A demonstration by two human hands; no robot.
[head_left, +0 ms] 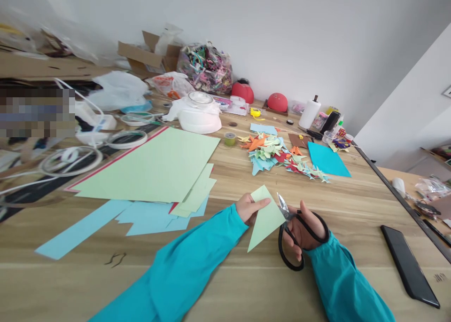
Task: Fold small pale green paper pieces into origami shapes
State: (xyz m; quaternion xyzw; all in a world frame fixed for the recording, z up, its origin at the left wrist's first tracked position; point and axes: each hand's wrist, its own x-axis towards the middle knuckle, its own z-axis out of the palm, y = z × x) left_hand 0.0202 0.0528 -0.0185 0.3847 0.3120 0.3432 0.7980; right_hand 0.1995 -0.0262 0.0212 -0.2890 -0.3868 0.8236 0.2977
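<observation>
My left hand (248,208) pinches a pale green piece of paper (268,222), thumb on top, near its upper left edge. The paper is roughly triangular, with a point hanging toward me. In my right hand (306,231) is a pair of scissors (286,214) with black loop handles, the fingers through the loops. The blades are spread apart and point up and away, right at the paper's right corner. Whether the lower blade lies behind the paper, I cannot tell. Left of my hands lie large pale green sheets (155,164) and light blue paper strips (84,230).
Folded paper cranes (269,150) in several colours lie in a heap beyond my hands, beside a turquoise sheet (329,160). A black phone (410,265) rests at the right. Coiled cables (70,162), a white bag (199,115) and a cardboard box (148,58) stand at the left and back.
</observation>
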